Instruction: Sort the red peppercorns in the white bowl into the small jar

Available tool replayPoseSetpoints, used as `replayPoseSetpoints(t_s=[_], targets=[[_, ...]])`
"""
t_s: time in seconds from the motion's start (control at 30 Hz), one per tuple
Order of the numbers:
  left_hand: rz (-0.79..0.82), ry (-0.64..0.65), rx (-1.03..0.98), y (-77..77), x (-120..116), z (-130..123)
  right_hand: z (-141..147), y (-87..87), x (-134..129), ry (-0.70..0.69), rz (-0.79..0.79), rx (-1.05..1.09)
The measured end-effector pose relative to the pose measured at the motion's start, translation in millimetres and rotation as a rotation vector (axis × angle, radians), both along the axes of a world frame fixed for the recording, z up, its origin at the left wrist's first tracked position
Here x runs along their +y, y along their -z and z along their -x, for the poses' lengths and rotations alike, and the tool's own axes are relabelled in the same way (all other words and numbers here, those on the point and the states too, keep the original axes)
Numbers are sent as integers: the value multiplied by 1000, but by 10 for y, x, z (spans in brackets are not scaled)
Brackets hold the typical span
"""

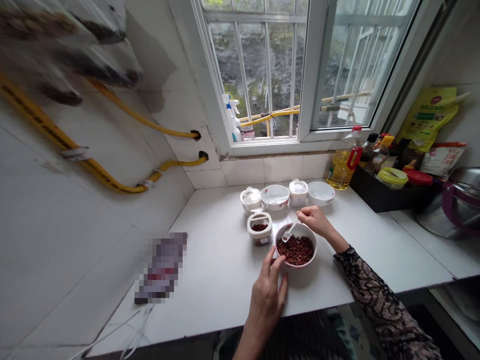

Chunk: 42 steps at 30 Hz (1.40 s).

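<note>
My right hand (313, 220) is closed, pinching the handle of a small white spoon (288, 235). The spoon's head is tilted down inside a white bowl (315, 245), over dark red dried flakes that look like crushed chili (300, 251). At the bowl's near left side, the fingers of my left hand (268, 285) rest against the wall and rim, holding it. Just left of the bowl stands a clear jar with a white rim (260, 235), its lid raised, with similar dark red flakes inside.
Behind are two white lidded jars (252, 200) (298, 192) and two white bowls (275, 204) (321, 199). An oil bottle (343, 167) and a black condiment box (369, 192) stand right, near a metal pot (455, 215). A blurred-out object (163, 270) and white cable (138, 330) lie left.
</note>
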<state>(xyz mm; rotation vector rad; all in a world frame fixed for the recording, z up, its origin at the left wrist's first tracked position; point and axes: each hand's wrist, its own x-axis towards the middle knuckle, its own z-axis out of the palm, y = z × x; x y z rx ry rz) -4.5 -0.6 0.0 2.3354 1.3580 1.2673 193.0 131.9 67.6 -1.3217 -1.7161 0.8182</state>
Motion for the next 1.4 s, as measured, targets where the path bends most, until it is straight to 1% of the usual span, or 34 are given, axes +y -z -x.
replayPoseSetpoints(t_s=[0.13, 0.23, 0.3, 0.33, 0.4, 0.47, 0.5, 0.57, 0.63, 0.7, 0.73, 0.77, 0.83, 0.9, 1.07, 1.17, 1.27, 1.4], targets=[[-9, -2, 3, 5, 0, 1, 21, 3, 59, 9, 9, 87], [-5, -4, 3, 18, 1, 1, 123, -54, 64, 36, -43, 123], [-9, -5, 1, 22, 2, 1, 233, -118, 28, 79, -181, 101], [-13, -7, -1, 22, 4, 1, 295, -150, 0, 110, -299, 51], [-21, -9, 0, 17, 6, -1, 414, -201, -63, 140, -568, -137], [-25, -9, 5, 8, 8, -2, 503, -228, -123, 85, -787, -332], [-25, -8, 10, 4, 8, -3, 527, -236, -146, 43, -857, -402], [-23, -9, 18, -3, 6, -4, 518, -250, -174, -1, -906, -458], [-27, -13, 19, -7, 4, -5, 428, -272, -173, 61, -863, -407], [-28, -15, 18, -9, 2, -6, 274, -294, -148, 163, -762, -319], [-28, -15, 17, -10, 1, -6, 186, -300, -131, 180, -698, -302], [-27, -14, 16, -10, 0, -6, 100, -297, -114, 170, -632, -304], [-21, -13, 16, -10, -1, -5, -35, -264, -87, 79, -510, -351], [-13, -13, 13, -7, -2, -2, -92, -196, -79, 5, -419, -395], [-1, -4, 14, -2, -2, 7, 17, -28, -104, -100, -316, -390], [-3, -3, 10, -14, -4, 6, 40, -9, -110, -82, -259, -333], [6, -7, 6, -24, -7, 2, -25, -26, -112, -43, -171, -242], [8, -5, 0, -21, -8, 0, -102, -49, -111, -37, -69, -99]])
